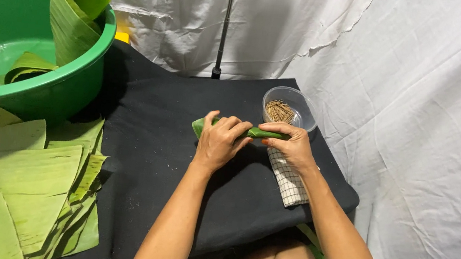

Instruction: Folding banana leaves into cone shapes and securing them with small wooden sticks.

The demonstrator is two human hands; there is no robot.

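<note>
I see both hands clamped on the leaf roll (pixel 254 132) at table centre: left hand (pixel 218 143) wraps its middle, right hand (pixel 293 145) pinches the end. Risk: grip slackens, roll springs open (stick bowl (pixel 304 111) at 1 o'clock could tip).

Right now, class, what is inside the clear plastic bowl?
The bowl holds a pile of thin brown sticks. The right hand covers its near edge.

Glossy green plastic basin (pixel 80 77), matt ribbed leaves (pixel 4 177), clear plastic bowl (pixel 304 106) (thin wooden sticks (pixel 279 111) inside), matt black cloth (pixel 152 137).
</note>
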